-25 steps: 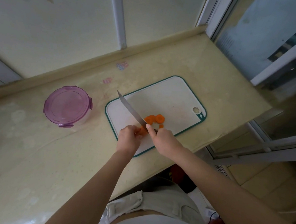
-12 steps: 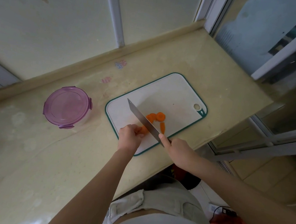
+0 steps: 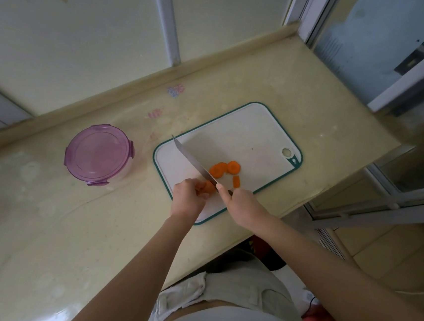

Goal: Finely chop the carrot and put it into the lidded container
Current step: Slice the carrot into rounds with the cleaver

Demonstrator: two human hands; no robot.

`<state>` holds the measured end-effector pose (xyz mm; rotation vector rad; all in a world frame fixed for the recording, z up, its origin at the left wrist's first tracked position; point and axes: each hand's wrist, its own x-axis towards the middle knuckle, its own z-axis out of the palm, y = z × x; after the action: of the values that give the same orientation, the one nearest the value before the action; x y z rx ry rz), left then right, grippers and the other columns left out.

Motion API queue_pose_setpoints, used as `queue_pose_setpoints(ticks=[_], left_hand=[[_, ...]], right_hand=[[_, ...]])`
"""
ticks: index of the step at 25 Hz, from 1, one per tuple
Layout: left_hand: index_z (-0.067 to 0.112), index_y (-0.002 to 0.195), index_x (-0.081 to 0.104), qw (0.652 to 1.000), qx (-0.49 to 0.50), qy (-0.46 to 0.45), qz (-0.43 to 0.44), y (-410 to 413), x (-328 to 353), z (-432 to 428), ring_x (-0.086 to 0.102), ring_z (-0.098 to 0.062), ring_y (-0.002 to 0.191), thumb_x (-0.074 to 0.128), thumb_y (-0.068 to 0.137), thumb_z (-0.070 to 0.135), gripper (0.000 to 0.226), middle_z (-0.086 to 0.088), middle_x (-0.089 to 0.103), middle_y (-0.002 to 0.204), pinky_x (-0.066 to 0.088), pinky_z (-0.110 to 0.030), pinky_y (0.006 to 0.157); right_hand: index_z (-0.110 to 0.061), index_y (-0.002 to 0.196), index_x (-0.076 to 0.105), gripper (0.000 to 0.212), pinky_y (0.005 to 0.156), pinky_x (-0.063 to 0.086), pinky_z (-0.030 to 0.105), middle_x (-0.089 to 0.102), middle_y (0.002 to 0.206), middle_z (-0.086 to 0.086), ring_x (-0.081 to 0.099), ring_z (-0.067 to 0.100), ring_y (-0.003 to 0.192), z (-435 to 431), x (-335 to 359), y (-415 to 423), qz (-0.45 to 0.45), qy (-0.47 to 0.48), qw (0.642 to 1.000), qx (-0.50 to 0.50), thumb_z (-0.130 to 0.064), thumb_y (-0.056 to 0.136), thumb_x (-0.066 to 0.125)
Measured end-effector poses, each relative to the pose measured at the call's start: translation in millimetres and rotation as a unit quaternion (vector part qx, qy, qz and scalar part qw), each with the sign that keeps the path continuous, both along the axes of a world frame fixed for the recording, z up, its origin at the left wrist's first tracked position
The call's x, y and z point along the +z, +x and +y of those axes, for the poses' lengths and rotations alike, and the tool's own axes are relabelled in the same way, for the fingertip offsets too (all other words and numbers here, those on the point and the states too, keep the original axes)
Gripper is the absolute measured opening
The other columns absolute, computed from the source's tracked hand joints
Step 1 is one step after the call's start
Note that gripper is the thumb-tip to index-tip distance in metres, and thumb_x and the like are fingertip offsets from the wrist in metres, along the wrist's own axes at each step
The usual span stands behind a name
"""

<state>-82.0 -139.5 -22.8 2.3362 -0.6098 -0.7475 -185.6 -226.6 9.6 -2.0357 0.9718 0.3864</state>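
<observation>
1. Nearest, pale shorts point(image 3: 245, 287) at the bottom edge, with two bare forearms reaching forward over the beige countertop point(image 3: 44, 222).
2. Left hand point(image 3: 189, 197): fingers curled over a short carrot stub point(image 3: 209, 186), pinning it to the near part of the board.
3. Right hand point(image 3: 245, 207): clenched round the knife handle, which it mostly hides; forefinger laid along the spine of the blade.
4. Kitchen knife point(image 3: 193, 159): blade runs diagonally away to the left, heel against the stub, tip over the board's far-left corner.
5. Carrot slices point(image 3: 220, 170): two overlapping rounds and one smaller piece, just right of the blade, lying on the board.
6. Cutting board point(image 3: 247, 132): white, teal rim, hanging hole at its right corner; set askew near the counter edge.
7. Lidded container point(image 3: 99, 153): round, clear-walled, purple clip lid on; left of the board, apart from it.
8. Stickers point(image 3: 175, 90) on the counter beyond the board.
9. Window frame point(image 3: 165, 18) behind the counter's raised back edge.
</observation>
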Motion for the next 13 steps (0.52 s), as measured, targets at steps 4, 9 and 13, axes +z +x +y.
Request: queue_pose_setpoints(ticks=[4,9,13], left_hand=[[0.009,0.103,0.070,1.000,-0.010,0.012,-0.015,-0.8,1.5,0.3,0.056,-0.011,0.084,0.062,0.084,0.005,0.020,-0.004,0.070,0.098,0.039,-0.014,0.076],[0.011,0.100,0.071,1.000,-0.008,0.007,-0.010,-1.2,1.2,0.6,0.060,-0.016,0.088,0.066,0.082,0.005,0.019,-0.003,0.070,0.096,0.040,-0.015,0.077],[0.009,0.103,0.069,1.000,0.000,0.011,-0.011,-2.6,2.2,1.2,0.057,-0.013,0.089,0.066,0.083,0.007,0.020,-0.003,0.067,0.101,0.039,-0.015,0.079]], right_hand=[[-0.023,0.064,0.037,0.044,0.069,0.036,0.029,0.045,0.066,-0.001,0.043,0.014,0.061,-3.2,-2.9,10.0,-0.022,0.028,0.999,0.005,-0.046,0.101,0.028],[-0.014,0.060,0.038,0.059,0.053,0.036,0.029,0.043,0.058,0.004,0.043,0.019,0.052,-24.8,-10.1,11.3,-0.010,0.064,0.997,-0.033,-0.059,0.096,0.024],[-0.016,0.059,0.035,0.060,0.041,0.029,0.025,0.037,0.052,0.003,0.035,0.016,0.040,-39.7,-8.3,11.0,-0.020,0.072,0.996,-0.053,-0.063,0.094,0.024]])
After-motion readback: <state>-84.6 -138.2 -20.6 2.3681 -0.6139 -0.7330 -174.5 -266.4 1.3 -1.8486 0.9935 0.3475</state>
